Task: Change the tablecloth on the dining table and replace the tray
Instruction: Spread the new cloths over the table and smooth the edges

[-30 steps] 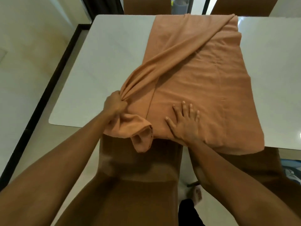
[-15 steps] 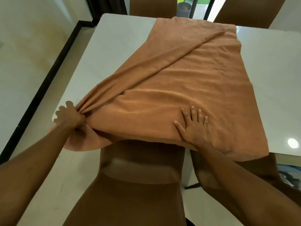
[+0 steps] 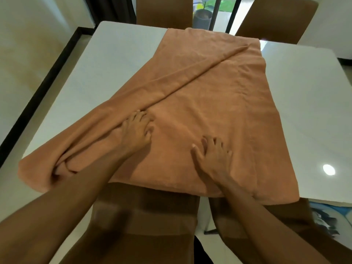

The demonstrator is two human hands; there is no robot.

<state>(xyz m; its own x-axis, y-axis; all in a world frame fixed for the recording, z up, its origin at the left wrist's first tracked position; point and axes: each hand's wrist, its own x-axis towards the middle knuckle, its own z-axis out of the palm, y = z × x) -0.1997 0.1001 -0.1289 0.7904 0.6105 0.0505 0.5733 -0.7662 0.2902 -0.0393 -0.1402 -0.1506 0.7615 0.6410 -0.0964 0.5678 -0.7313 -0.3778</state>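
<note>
Where it gripped the corner, left hand (image 3: 136, 130) now flattens tablecloth (image 3: 219, 103).

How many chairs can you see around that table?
4: two at the far side, two at the near side, partly covered by the arms. Others may sit out of view.

Brown chairs (image 3: 276, 18), pale floor (image 3: 28, 60), potted plant (image 3: 203, 15)

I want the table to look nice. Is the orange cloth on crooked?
Yes. The orange fabric tablecloth lies unevenly on the white glossy table: a long diagonal fold crosses it, its near-left corner is bunched, and bare table shows on both sides.
</note>
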